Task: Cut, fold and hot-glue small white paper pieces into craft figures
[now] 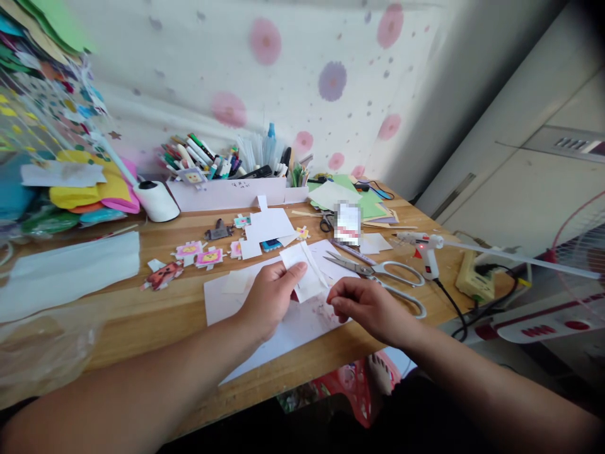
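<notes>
My left hand (270,295) pinches a small piece of white paper (308,277) between thumb and fingers, above the desk. Along the right side of that paper runs a narrow folded strip. My right hand (366,306) is closed with curled fingers just right of the paper's edge; whatever its fingertips hold, if anything, is hidden. Beneath both hands lies a large white sheet (227,343) with faint marks. Large scissors (378,270) with grey handles rest partly open beyond my right hand.
A white glue gun (428,252) with a lit red light stands at the right, near a power strip (472,277). Colourful paper cutouts (208,257) lie left of a white paper shape (267,227). Behind them stands a pen box (227,194); a thread spool (158,202) is at left.
</notes>
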Available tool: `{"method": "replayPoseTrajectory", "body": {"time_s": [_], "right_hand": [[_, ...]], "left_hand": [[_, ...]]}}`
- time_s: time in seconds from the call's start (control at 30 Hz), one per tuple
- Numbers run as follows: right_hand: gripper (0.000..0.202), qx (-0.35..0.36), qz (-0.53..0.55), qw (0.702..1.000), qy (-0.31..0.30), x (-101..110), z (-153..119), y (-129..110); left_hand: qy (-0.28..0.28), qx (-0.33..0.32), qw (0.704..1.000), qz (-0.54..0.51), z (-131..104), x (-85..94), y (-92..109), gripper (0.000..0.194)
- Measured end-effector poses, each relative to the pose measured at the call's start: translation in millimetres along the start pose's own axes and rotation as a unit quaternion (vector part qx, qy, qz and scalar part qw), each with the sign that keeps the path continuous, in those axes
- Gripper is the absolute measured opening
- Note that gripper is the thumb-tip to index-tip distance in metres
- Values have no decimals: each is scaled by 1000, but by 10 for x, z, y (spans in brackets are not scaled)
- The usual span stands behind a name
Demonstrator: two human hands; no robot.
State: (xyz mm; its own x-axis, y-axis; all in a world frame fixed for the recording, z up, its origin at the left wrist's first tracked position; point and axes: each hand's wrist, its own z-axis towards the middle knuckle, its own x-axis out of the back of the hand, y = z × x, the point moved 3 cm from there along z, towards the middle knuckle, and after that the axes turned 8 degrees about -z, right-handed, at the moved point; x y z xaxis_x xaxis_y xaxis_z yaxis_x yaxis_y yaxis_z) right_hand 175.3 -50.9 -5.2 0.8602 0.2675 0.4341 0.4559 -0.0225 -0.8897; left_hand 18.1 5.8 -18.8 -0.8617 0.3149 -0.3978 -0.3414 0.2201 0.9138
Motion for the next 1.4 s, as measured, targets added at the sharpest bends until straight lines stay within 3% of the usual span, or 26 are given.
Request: {"method": "replayPoseTrajectory", "body": {"time_s": [0.17,0.33,0.5,0.67,0.77,0.97,1.07,1.17,1.3,1.4], "right_hand": [[18,-4,11,999,46,95,-29,26],[28,17,-2,996,85,138,-58,44],[9,45,70,992,97,105,-42,38],[13,36,95,989,106,102,-39,31],[14,25,108,987,115,118,-50,36],[21,30,154,983,97,129,-63,2],[20,43,82,990,103,138,-47,-47],[19,45,21,989,139,117,-31,-91],[24,29,56,980,189,68,12,-131],[29,19,13,978,209,251,79,-97]], "left_hand": [[3,17,1000,-6,-20,-6,-9,25],[-32,11,999,-11,-30,-37,-9,25],[-54,28,998,11,-39,-54,-8,25],[-174,103,977,71,-82,-99,-50,25],[-205,116,967,98,-101,-105,-64,26],[-195,110,968,118,-112,-102,-57,21],[-198,124,964,126,-124,-118,-56,19],[-193,137,966,105,-140,-142,-40,18],[-174,120,976,58,-136,-155,-7,22],[-129,108,985,47,-92,-110,-11,21]]}}
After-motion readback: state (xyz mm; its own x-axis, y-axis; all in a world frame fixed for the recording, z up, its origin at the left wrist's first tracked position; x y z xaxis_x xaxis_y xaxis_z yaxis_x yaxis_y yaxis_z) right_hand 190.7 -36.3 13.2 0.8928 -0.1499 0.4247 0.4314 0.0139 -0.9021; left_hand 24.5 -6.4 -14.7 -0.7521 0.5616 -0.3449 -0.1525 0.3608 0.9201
